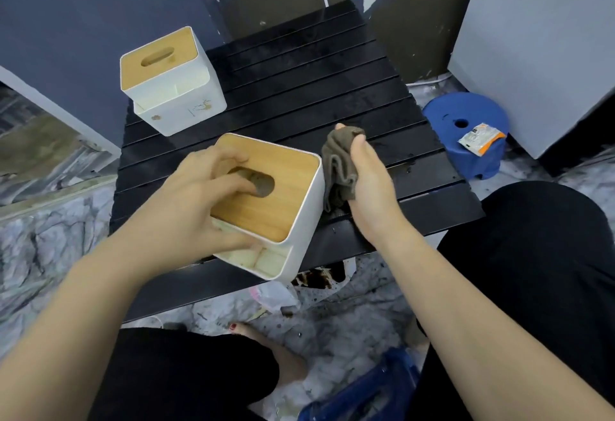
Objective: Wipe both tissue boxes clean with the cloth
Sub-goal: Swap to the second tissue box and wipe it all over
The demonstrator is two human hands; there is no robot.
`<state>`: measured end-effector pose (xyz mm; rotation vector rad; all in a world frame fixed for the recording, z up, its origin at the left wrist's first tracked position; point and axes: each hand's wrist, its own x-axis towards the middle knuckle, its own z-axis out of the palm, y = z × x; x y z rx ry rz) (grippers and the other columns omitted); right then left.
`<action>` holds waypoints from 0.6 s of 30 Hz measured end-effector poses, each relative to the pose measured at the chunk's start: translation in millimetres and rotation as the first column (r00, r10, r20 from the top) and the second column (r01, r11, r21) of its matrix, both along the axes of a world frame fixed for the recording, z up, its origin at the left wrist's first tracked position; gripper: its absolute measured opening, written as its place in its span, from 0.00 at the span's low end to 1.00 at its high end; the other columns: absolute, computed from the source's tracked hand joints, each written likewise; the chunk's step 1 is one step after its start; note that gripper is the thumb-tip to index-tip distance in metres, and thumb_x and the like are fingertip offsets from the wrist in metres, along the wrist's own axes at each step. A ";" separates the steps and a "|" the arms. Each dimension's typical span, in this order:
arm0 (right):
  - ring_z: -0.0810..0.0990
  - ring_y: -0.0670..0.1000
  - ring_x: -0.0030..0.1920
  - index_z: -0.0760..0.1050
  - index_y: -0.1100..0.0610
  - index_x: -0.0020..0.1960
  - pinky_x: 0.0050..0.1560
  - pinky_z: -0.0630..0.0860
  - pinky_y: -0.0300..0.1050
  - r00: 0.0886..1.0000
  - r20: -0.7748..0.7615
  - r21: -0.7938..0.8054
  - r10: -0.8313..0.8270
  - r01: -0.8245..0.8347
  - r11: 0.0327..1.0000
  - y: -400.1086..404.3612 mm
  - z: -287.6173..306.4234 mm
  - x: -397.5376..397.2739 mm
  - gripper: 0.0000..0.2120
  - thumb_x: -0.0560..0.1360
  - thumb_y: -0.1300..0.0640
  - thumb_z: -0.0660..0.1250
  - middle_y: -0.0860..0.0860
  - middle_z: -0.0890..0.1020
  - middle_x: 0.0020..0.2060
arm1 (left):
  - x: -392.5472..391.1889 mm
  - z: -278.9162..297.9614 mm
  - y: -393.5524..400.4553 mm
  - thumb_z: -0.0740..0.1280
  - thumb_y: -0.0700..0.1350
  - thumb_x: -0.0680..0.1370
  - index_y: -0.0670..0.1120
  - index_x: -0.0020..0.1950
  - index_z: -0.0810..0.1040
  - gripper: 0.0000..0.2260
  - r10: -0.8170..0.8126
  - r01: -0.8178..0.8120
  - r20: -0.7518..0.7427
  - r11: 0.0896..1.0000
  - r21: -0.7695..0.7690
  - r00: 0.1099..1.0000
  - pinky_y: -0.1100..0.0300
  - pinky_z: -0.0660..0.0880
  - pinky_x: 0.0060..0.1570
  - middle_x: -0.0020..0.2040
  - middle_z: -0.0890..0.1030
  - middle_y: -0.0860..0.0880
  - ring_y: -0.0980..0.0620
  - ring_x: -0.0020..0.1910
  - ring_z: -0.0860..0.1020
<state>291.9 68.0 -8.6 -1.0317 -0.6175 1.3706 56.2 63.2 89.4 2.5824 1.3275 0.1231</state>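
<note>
Cloth point(339, 164) bunched in right hand point(369, 187) touches near tissue box point(299, 221), which left hand point(199, 194) grips.

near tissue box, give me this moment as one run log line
left hand: grips near tissue box, finger in slot | right hand: holds cloth against its side | far tissue box: stained, untouched

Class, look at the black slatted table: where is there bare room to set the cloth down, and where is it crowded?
Bare slats lie right of the far tissue box, running to the black slatted table back and right edges. The near edge is crowded: the near tissue box, the left hand, and the right hand holding the cloth.
</note>
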 end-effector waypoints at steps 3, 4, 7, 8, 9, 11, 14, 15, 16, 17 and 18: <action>0.76 0.43 0.67 0.70 0.51 0.76 0.62 0.73 0.36 0.991 0.126 0.039 0.034 -0.039 0.998 -0.4 0.1 -19.8 0.19 0.88 0.49 0.52 0.49 0.76 0.71 | 3.4 -9.9 10.0 0.71 0.72 0.64 0.52 0.58 0.83 0.31 -0.008 0.002 0.056 0.994 0.108 0.998 0.50 0.69 0.65 0.67 0.71 0.52 0.47 0.64 0.71; 0.75 0.43 0.69 0.69 0.50 0.77 0.64 0.73 0.37 0.990 0.139 0.046 0.022 -0.029 0.999 -1.2 0.0 -24.0 0.20 0.88 0.49 0.52 0.48 0.75 0.72 | 7.8 -12.7 13.9 0.69 0.72 0.66 0.50 0.57 0.84 0.32 -0.012 0.004 0.040 0.983 0.185 0.999 0.51 0.71 0.61 0.64 0.73 0.49 0.45 0.60 0.72; 0.76 0.44 0.70 0.71 0.48 0.74 0.70 0.72 0.43 0.986 0.159 0.050 0.040 -0.049 0.998 -7.5 -1.7 -28.2 0.18 0.88 0.48 0.52 0.45 0.78 0.69 | 29.8 -18.1 22.0 0.64 0.75 0.71 0.44 0.54 0.84 0.35 0.047 -0.014 -0.075 0.923 0.385 0.996 0.49 0.72 0.49 0.51 0.76 0.45 0.43 0.48 0.73; 0.77 0.44 0.68 0.73 0.48 0.72 0.70 0.72 0.43 0.984 0.169 0.048 0.052 -0.061 0.997 -9.8 -1.1 -26.0 0.17 0.88 0.50 0.52 0.45 0.79 0.67 | 37.5 -19.1 24.6 0.61 0.75 0.72 0.44 0.54 0.84 0.36 0.085 -0.034 -0.105 0.911 0.412 0.991 0.51 0.70 0.47 0.48 0.76 0.46 0.43 0.46 0.73; 0.79 0.44 0.66 0.74 0.48 0.71 0.68 0.74 0.43 0.985 0.163 0.047 0.060 -0.068 0.997 -10.8 0.1 -22.5 0.17 0.88 0.50 0.52 0.46 0.81 0.65 | 44.2 -19.7 27.2 0.58 0.76 0.72 0.45 0.53 0.83 0.37 0.129 -0.068 -0.123 0.909 0.411 0.984 0.51 0.67 0.48 0.46 0.77 0.48 0.44 0.45 0.74; 0.81 0.47 0.64 0.77 0.51 0.69 0.66 0.76 0.45 0.985 0.162 0.044 0.059 -0.067 0.997 -9.2 3.1 -12.7 0.18 0.88 0.50 0.52 0.49 0.83 0.63 | 56.1 -17.2 31.4 0.55 0.78 0.72 0.46 0.44 0.80 0.35 0.205 -0.141 -0.144 0.921 0.362 0.968 0.52 0.64 0.48 0.39 0.76 0.52 0.47 0.42 0.74; 0.82 0.52 0.63 0.80 0.52 0.63 0.66 0.76 0.50 0.980 0.197 0.039 -0.029 0.022 0.999 -2.3 8.5 -2.9 0.17 0.88 0.50 0.53 0.52 0.85 0.60 | 76.4 -6.7 37.0 0.57 0.76 0.73 0.47 0.32 0.68 0.32 0.268 -0.214 -0.183 0.939 0.270 0.946 0.52 0.65 0.47 0.31 0.71 0.52 0.48 0.34 0.71; 0.82 0.52 0.61 0.80 0.52 0.61 0.65 0.76 0.49 0.977 0.204 0.029 -0.068 0.063 0.998 -0.1 9.9 -2.0 0.17 0.87 0.50 0.53 0.52 0.85 0.59 | 83.1 -3.6 39.5 0.58 0.75 0.74 0.47 0.32 0.68 0.32 0.293 -0.241 -0.192 0.937 0.251 0.937 0.53 0.65 0.45 0.31 0.71 0.51 0.50 0.32 0.70; 0.82 0.51 0.59 0.80 0.52 0.60 0.64 0.76 0.48 0.971 0.213 0.025 -0.107 0.104 0.994 1.1 10.8 -2.0 0.17 0.87 0.50 0.53 0.52 0.84 0.57 | 89.2 -1.7 42.2 0.58 0.75 0.74 0.46 0.32 0.69 0.32 0.320 -0.270 -0.200 0.931 0.245 0.926 0.54 0.64 0.41 0.31 0.72 0.51 0.50 0.32 0.69; 0.81 0.50 0.58 0.79 0.52 0.61 0.63 0.76 0.48 0.965 0.219 0.024 -0.143 0.141 0.990 2.0 10.6 -2.8 0.17 0.87 0.50 0.52 0.51 0.83 0.57 | 94.1 -1.3 44.9 0.59 0.75 0.73 0.46 0.32 0.69 0.32 0.349 -0.297 -0.204 0.923 0.245 0.915 0.54 0.63 0.39 0.32 0.72 0.50 0.49 0.33 0.71; 0.80 0.50 0.59 0.78 0.52 0.63 0.62 0.76 0.47 0.960 0.223 0.017 -0.172 0.172 0.985 2.4 8.4 -4.2 0.17 0.87 0.49 0.52 0.51 0.82 0.59 | 98.4 -1.3 46.5 0.59 0.75 0.73 0.46 0.32 0.70 0.31 0.377 -0.325 -0.206 0.913 0.248 0.903 0.55 0.63 0.39 0.32 0.72 0.50 0.47 0.35 0.73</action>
